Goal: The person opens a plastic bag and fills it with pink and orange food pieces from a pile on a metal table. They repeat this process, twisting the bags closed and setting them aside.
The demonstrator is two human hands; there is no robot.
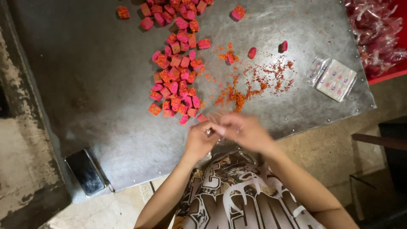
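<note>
While my left hand (pixel 198 140) and right hand (pixel 245 132) pinch together on a blurred clear wrapper (pixel 215 120) at lower centre, pink chilli-crusted candy cubes (pixel 176 76) lie above; bare metal table (pixel 85 76) spreads leftward.

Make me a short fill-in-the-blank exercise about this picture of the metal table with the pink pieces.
1. The pink pieces lie on a ____ table.
2. The phone lies near the table's ____ corner in the picture.
3. Both hands are held ____ at the table's near edge.
4. The loose crumbs are ____ in colour.

Missing words: metal; lower left; together; orange
</note>
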